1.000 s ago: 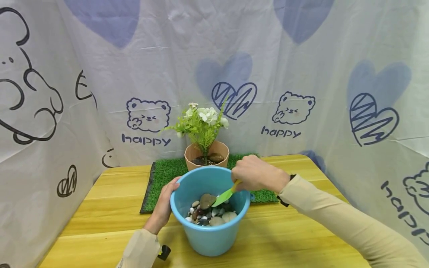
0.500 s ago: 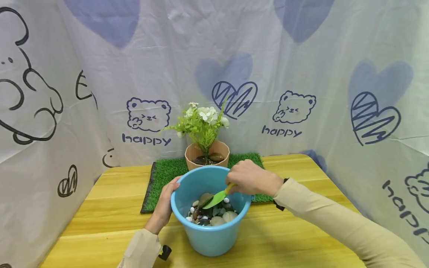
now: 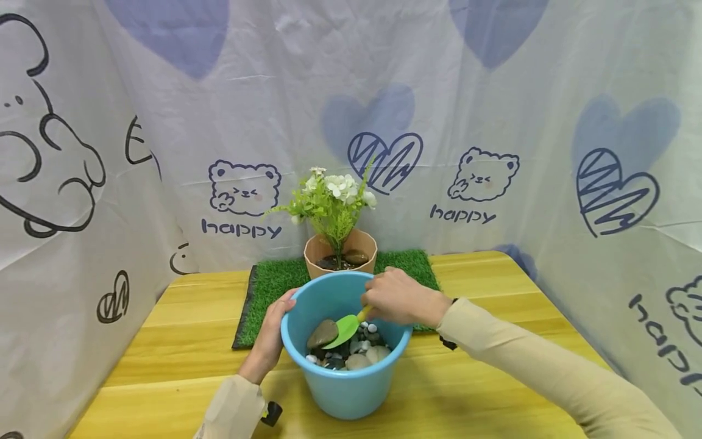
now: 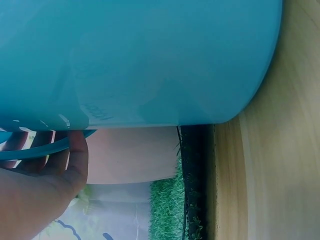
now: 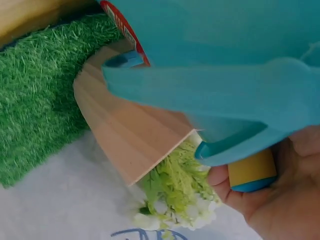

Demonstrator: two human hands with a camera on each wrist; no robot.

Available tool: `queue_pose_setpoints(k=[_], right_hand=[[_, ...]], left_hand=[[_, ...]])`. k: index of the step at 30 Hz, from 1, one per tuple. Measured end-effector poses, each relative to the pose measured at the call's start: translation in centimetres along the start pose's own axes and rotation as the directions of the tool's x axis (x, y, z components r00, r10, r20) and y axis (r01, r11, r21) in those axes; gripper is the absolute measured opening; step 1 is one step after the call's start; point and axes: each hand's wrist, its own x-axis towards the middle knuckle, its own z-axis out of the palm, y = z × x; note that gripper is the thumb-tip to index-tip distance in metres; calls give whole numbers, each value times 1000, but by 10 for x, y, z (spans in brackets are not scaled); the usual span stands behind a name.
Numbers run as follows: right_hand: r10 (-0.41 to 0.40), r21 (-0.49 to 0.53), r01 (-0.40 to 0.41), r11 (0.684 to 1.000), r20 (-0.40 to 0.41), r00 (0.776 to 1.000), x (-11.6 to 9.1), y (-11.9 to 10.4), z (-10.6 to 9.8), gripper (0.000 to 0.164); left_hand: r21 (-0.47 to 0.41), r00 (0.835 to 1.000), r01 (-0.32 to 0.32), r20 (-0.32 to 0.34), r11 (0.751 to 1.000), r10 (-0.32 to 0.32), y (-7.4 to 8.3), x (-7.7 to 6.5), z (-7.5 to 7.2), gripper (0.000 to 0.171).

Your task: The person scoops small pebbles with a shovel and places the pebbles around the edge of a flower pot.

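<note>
I see the blue bucket (image 3: 348, 393) low in the middle of the head view, a big brown stone (image 3: 322, 333) inside it, right against the green blade of the shovel (image 3: 347, 330). The right hand (image 3: 403, 297) has its fingers clamped on the yellow handle (image 3: 364, 313); the left hand (image 3: 272, 326) has its fingers hooked round the rim. I'd slide the blade well under and tilt slowly (smooth stones probably roll off easily), with the left grip firm.
</note>
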Motion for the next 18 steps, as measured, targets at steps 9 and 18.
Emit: queue_pose_setpoints(k=[9, 18], right_hand=[[-20, 40, 18, 999, 61, 998, 1, 1, 1, 16], [-46, 42, 43, 998, 72, 996, 3, 0, 2, 15]], left_hand=[[-11, 1000, 19, -6, 1000, -19, 1, 0, 0, 49], [-12, 1000, 4, 7, 1000, -4, 1, 0, 0, 49]])
